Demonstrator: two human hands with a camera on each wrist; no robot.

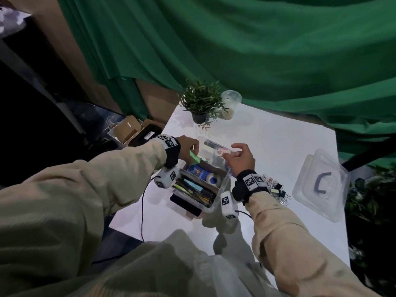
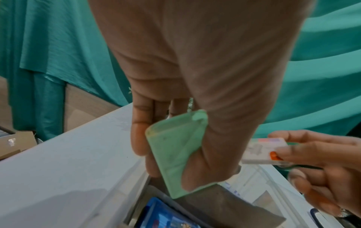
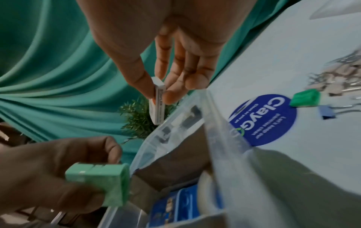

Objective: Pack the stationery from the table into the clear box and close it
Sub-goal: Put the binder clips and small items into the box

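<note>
The clear box [image 1: 222, 185] stands open on the white table, holding pens, a blue pack [image 1: 198, 171] and a tape roll [image 1: 213, 179]. My left hand [image 1: 188, 150] grips a pale green block-shaped item [image 2: 175, 155] over the box's far left corner; it also shows in the right wrist view, the green item [image 3: 109, 180]. My right hand [image 1: 240, 157] pinches a small white eraser-like piece [image 3: 158, 101] between thumb and fingers above the box's far right side; the same white piece [image 2: 263, 152] appears in the left wrist view. The box lid [image 1: 321, 185] lies to the right.
A pile of binder clips [image 1: 276, 189] lies on the table behind my right wrist, with a green clip [image 3: 305, 98] and a blue clip [image 3: 328, 112] near the box's sticker. A potted plant [image 1: 201, 101] and a plastic cup [image 1: 230, 103] stand at the far edge. Green cloth hangs behind.
</note>
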